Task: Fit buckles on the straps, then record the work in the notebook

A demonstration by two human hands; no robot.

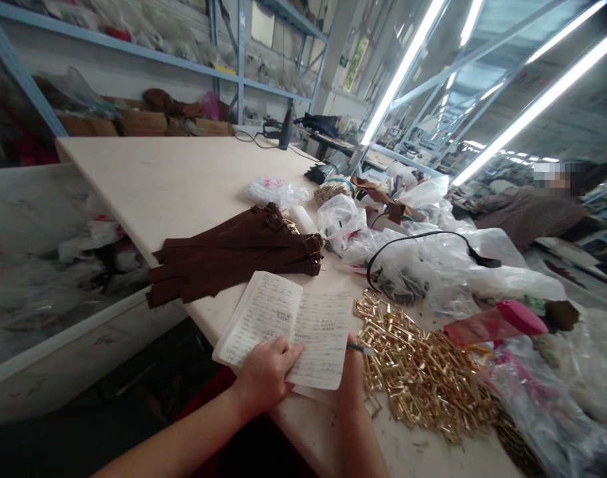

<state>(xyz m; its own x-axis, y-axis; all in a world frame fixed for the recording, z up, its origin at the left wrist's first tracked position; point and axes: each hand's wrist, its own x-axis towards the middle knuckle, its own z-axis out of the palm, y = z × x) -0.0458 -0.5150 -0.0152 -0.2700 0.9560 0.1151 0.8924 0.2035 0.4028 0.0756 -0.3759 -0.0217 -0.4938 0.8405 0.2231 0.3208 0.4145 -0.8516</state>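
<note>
An opened notebook (293, 325) with handwritten lines on both pages lies tilted over the table's near edge. My left hand (266, 372) is closed on the notebook's lower edge, its thumb resting across the page near the fold. At the right-hand page's edge, my right hand (351, 372) holds a dark pen (360, 348) that points to the right. Most of that hand's fingers are hidden. Just beyond the notebook lies a stack of dark brown straps (233, 255). Gold-coloured metal buckles (422, 365) form a loose pile to the right of my right hand.
Clear plastic bags (422, 259) crowd the table's right side, with a black strap (417, 236) looped over them. A pink-lidded container (502, 322) lies behind the buckles. Left of the table (134, 176) stands a white bin (79, 365). Another person (532, 206) is at far right.
</note>
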